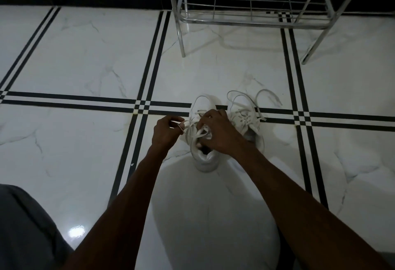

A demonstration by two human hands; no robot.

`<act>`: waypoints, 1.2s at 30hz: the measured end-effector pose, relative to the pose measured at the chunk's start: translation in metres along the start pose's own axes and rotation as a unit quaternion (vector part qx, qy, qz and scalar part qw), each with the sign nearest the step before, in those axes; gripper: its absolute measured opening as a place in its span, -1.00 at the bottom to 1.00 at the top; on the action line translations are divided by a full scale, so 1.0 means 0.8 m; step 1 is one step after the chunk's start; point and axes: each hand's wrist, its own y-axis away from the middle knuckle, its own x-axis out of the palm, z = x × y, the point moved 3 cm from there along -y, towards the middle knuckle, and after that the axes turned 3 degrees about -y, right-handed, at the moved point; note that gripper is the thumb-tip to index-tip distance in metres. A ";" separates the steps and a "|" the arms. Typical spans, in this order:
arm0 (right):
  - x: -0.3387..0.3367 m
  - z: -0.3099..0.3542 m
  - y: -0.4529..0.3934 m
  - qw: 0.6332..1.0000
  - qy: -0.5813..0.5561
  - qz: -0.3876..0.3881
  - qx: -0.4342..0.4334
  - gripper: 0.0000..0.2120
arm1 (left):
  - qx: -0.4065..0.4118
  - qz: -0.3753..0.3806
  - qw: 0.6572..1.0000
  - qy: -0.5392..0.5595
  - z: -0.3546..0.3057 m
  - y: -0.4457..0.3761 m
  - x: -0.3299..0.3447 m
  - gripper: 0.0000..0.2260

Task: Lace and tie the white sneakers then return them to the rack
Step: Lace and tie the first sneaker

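The left hand (pixel 165 131) is closed, pinching a strand of white lace (pixel 186 125) drawn out sideways from the near sneaker (pixel 204 158). That sneaker stands on the marble floor (pixel 85 56), its long axis running away from the person, heel nearest, toe toward the rack (pixel 252 2). The right hand (pixel 218 130) is curled over its tongue, gripping lace loops. Just beside it, to the right, the second sneaker (pixel 245 118) points the same way, its laces (pixel 265 96) trailing loose. The wire rack's bottom shelf holds nothing.
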 end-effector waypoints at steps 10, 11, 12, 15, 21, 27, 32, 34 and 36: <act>-0.050 -0.052 -0.027 0.942 -0.161 -0.172 0.241 -0.76 | 0.002 0.035 0.999 -0.019 0.002 0.000 0.000 -0.76; -0.050 -0.062 -0.027 0.935 -0.162 -0.174 0.261 -0.71 | 0.011 0.043 0.998 -0.046 0.001 0.000 0.003 -0.75; -0.049 -0.068 -0.026 0.929 -0.180 -0.178 0.269 -0.63 | 0.028 0.052 0.996 -0.068 -0.001 0.000 0.006 -0.73; -0.046 -0.072 -0.019 0.938 -0.200 -0.197 0.203 -0.23 | 0.102 0.089 0.984 -0.118 -0.007 0.002 0.017 -0.62; -0.027 -0.053 -0.015 0.995 -0.092 -0.043 0.024 -0.63 | 0.108 0.050 0.986 -0.118 -0.005 -0.004 0.025 -0.73; -0.013 -0.050 -0.005 0.999 -0.006 -0.033 0.028 -0.82 | 0.154 -0.005 0.939 -0.309 -0.004 -0.006 0.029 -0.81; -0.024 -0.043 -0.015 0.994 0.099 -0.040 0.029 -0.83 | 0.235 -0.084 0.851 -0.462 -0.012 0.002 0.023 -0.69; -0.023 -0.038 -0.013 0.989 0.136 -0.040 0.027 -0.80 | 0.237 -0.079 0.846 -0.472 -0.010 0.004 0.020 -0.67; -0.019 -0.037 -0.008 0.986 0.161 -0.046 0.018 -0.80 | 0.235 -0.073 0.843 -0.479 -0.009 0.007 0.021 -0.68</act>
